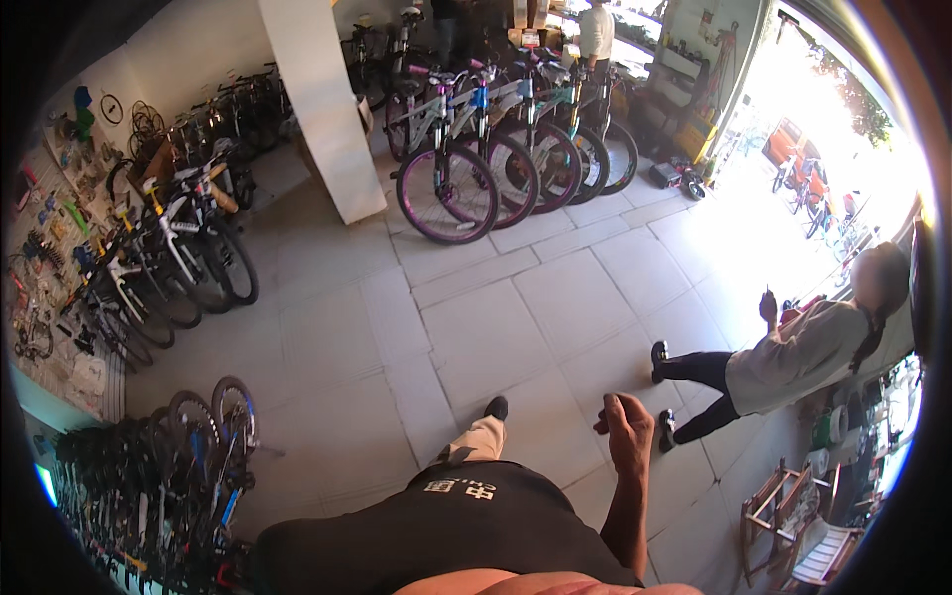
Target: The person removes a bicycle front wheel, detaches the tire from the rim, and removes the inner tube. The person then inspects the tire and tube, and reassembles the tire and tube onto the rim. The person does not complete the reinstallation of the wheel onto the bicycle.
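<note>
My right hand (628,426) hangs over the tiled floor at the right of my body, with its forearm rising from the lower edge. Its fingers are curled inward and closed, and no object shows in them. It touches nothing; light grey floor tiles (572,297) lie below it. My left hand is out of the picture. I wear a dark shirt (436,526) and light trousers, and one dark shoe (497,408) shows ahead of me. Nearest to my right hand, a person (793,357) in a pale top and dark leggings stands at the right with one hand raised.
Bicycles with purple-rimmed wheels (448,193) stand in a row ahead, beside a white pillar (322,109). More bicycles (188,233) line the left, below wall-hung parts. Folded wooden chairs (783,516) stand lower right. Another person (597,35) is at the back, and a bright doorway opens right.
</note>
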Demonstrator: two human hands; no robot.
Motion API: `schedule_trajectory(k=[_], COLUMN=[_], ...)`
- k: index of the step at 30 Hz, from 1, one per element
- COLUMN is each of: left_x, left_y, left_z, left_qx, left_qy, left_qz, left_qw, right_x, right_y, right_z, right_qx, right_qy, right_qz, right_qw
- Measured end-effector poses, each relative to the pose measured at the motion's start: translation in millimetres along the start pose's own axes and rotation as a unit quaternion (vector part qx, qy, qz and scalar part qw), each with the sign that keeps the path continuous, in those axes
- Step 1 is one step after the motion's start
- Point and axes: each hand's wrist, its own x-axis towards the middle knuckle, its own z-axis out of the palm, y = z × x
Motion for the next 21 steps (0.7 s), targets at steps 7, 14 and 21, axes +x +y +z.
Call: schedule_trajectory(k=[7,14,21], left_x=[117.2,-3.2,121.6], left_y=[427.5,836.1,892.7], left_z=[-237.9,-437.1,-381.5], left_qx=[-0.095,-0.257,-0.215], left_qy=[0.155,0.277,0.342], left_qz=[0.138,0.534,0.395], left_qw=[0.974,0.756,0.825], right_x=[160.7,325.5,530.3], right_y=[-29.3,-35.3,-59.8], right_z=[-25.1,-70.8,-130.0], right_qx=[-0.016,0.008,0.036], right_qy=[0.053,0.094,0.010], right_qz=[0.048,0.036,0.009], right_qw=[0.997,0.995,0.999])
